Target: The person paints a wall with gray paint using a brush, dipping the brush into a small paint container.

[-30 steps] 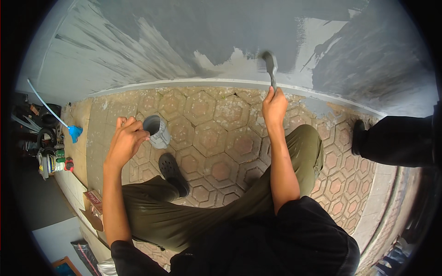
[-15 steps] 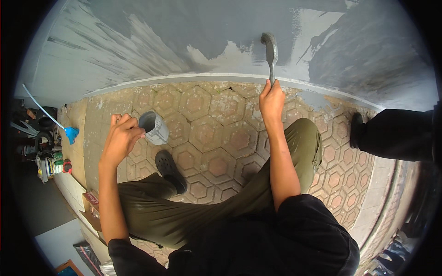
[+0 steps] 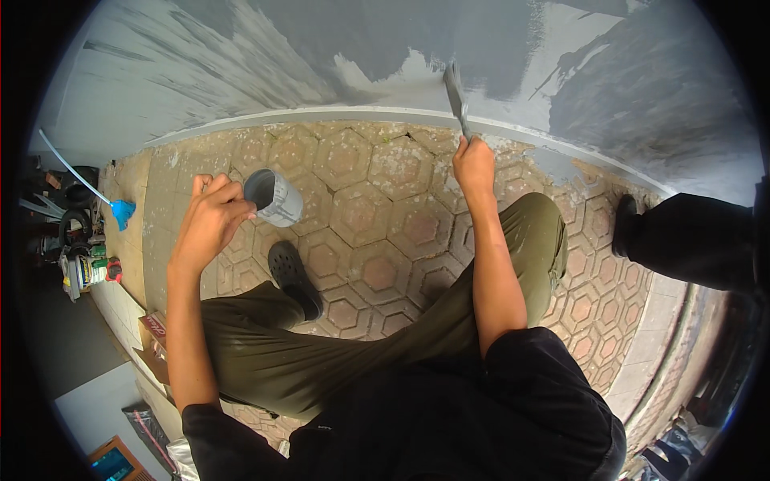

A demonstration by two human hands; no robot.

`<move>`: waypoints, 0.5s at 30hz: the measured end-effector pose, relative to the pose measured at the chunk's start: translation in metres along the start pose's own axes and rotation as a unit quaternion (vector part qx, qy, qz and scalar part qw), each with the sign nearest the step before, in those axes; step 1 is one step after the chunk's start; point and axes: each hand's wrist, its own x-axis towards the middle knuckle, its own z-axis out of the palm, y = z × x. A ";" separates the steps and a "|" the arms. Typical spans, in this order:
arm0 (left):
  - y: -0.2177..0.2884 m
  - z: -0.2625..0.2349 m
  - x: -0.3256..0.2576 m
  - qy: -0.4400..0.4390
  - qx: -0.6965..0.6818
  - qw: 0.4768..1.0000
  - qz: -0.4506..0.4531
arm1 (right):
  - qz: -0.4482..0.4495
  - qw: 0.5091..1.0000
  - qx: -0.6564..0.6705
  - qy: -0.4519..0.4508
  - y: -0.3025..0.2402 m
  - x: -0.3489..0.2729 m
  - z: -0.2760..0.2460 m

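Note:
My right hand (image 3: 475,164) is closed around the handle of a paintbrush (image 3: 455,94). The brush points away from me, its grey-smeared bristles at the low part of the wall (image 3: 385,44), where patches of dark grey paint lie over a lighter grey. On the left, my left hand (image 3: 210,215) pinches the near edge of a grey, paint-streaked cup (image 3: 284,202). The cup is tilted, its dark opening facing left toward my fingers; how much paint is inside I cannot tell. It hangs above the paving.
Hexagonal paving (image 3: 377,268) lies under me, with a dark clog (image 3: 293,276) on my foot. Another person's dark trouser leg (image 3: 690,240) stands at the right by the wall. Far left are a blue brush with a long handle (image 3: 122,213), cans and a cardboard box (image 3: 154,333).
The brush has moved down and a little left on the wall, and its bristles are turned differently. My left hand still holds the cup. The whole view has shifted slightly.

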 end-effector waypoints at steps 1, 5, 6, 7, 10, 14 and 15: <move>0.000 -0.001 -0.001 -0.006 -0.007 1.000 0.001 | 0.039 0.997 -0.050 -0.046 0.001 0.000 0.002; -0.001 -0.003 -0.007 -0.020 -0.004 1.000 -0.020 | -0.031 0.993 0.093 0.063 0.004 0.003 0.002; -0.003 -0.004 -0.007 -0.026 0.002 0.999 -0.022 | -0.035 0.993 0.092 0.062 0.005 0.004 0.000; -0.002 -0.003 -0.010 -0.032 0.003 0.999 -0.031 | -0.005 0.996 0.080 0.031 0.005 0.004 0.000; -0.001 -0.002 -0.012 -0.024 -0.007 0.999 -0.030 | -0.042 0.996 0.000 0.076 0.005 0.004 -0.003; 0.003 -0.005 -0.016 -0.026 0.008 0.999 -0.030 | -0.016 0.998 0.035 0.044 0.000 0.003 -0.009; 0.003 -0.006 -0.017 -0.019 0.005 0.999 -0.032 | -0.018 0.994 0.089 0.068 -0.001 0.005 -0.013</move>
